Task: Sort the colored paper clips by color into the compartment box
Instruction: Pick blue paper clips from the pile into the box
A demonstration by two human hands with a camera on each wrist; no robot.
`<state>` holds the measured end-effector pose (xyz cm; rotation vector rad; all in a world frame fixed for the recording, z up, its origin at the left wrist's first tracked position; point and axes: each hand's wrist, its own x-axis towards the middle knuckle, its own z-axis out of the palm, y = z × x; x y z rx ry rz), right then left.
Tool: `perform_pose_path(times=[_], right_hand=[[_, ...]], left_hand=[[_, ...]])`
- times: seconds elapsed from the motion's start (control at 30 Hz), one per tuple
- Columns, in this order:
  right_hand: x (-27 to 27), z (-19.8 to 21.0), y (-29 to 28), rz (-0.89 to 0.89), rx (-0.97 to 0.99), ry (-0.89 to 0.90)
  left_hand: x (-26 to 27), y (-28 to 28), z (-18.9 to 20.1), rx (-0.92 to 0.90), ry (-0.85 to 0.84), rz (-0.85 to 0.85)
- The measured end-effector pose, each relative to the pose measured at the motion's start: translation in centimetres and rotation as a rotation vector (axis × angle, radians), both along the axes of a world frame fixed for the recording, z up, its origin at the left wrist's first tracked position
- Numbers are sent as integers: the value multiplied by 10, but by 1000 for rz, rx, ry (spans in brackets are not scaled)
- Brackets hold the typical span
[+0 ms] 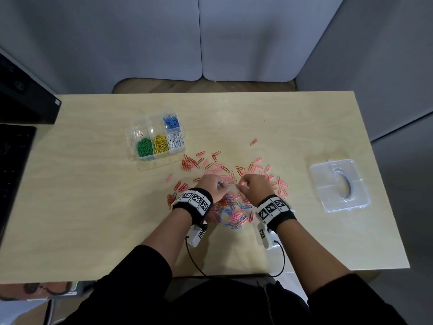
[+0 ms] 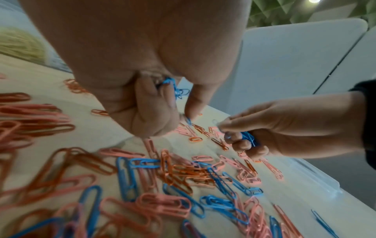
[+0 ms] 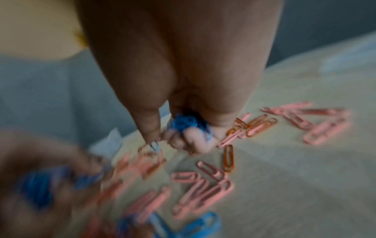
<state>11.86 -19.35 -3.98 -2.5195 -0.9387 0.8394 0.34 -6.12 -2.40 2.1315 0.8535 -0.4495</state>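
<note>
Blue clips fill the curled left hand and right hand, seen only from the wrists; box sits far left.

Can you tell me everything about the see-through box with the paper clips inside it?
The box is clear plastic, open, lying flat on the wooden table to the left of both hands, which don't touch it. Thin walls split it into compartments. Blue clips fill the far right one, with white clips, yellow clips and green clips along the near row. One far compartment holds a single reddish clip.
</note>
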Motion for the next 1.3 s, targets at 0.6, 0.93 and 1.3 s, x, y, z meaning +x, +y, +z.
perform_pose_path(times=[0.6,0.93,1.3], right_hand=[[-11,19,-25,-188,132,633],[-35,0,-22,39,117,168],[-9,23,-55,-590,432,1357]], left_hand=[[-56,-15,-5,-131,-191,190],[-70,-38,-6,-68,-236,299],[-45,-44,-6,138,-81,-114]])
